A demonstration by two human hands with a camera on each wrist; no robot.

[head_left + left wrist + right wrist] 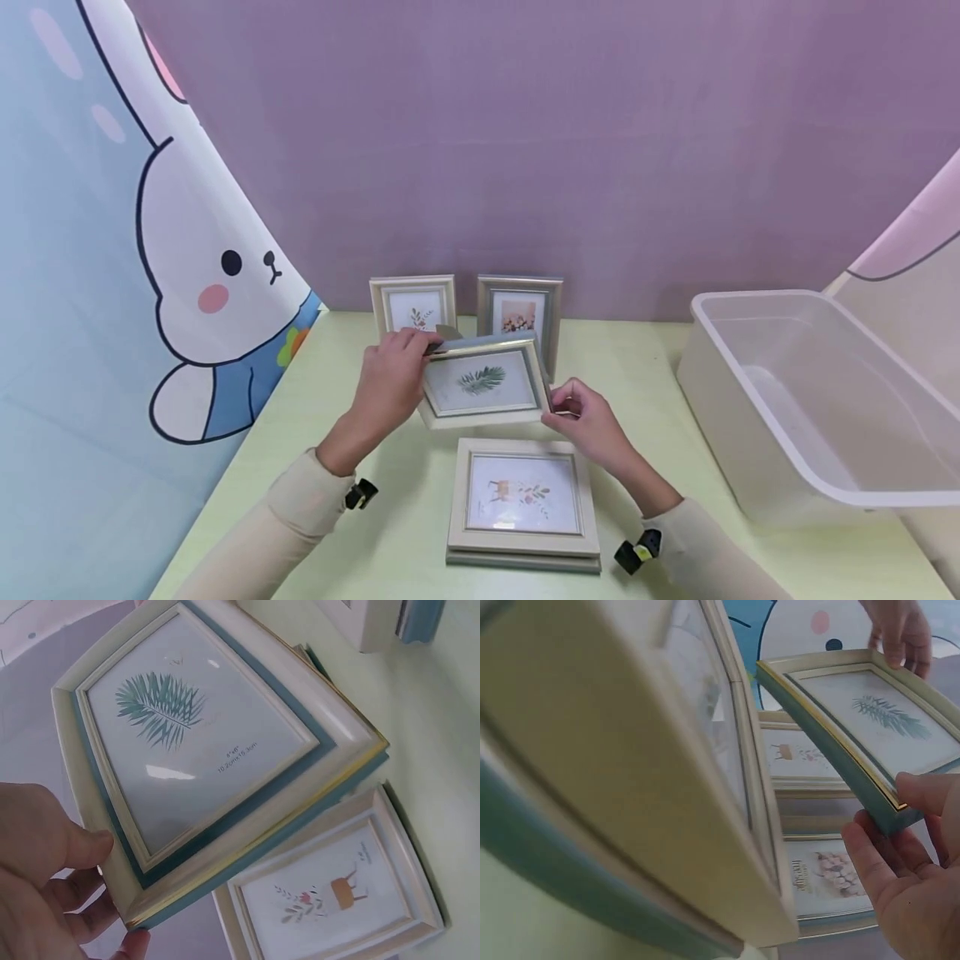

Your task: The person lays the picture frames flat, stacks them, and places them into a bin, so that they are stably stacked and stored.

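Note:
Raised over the table between both hands is a cream picture frame (483,383) with a green fern-leaf print, gold trim and a blue-green side edge. My left hand (395,371) grips its upper left corner, with the thumb on the front in the left wrist view. At the lower right corner my right hand (588,421) pinches the edge between thumb and fingers. Behind it stand a cream frame (412,285) with a plant-pot print and a grey-brown frame (555,304) with a flower photo, both partly hidden. Below lies a cream frame (525,542) with a deer print, stacked on another frame's grey edge.
A large pale plastic bin (712,417) stands at the right on the light green table (337,367). A purple backdrop (570,150) rises behind the frames, and a rabbit-printed curtain (187,275) hangs along the left.

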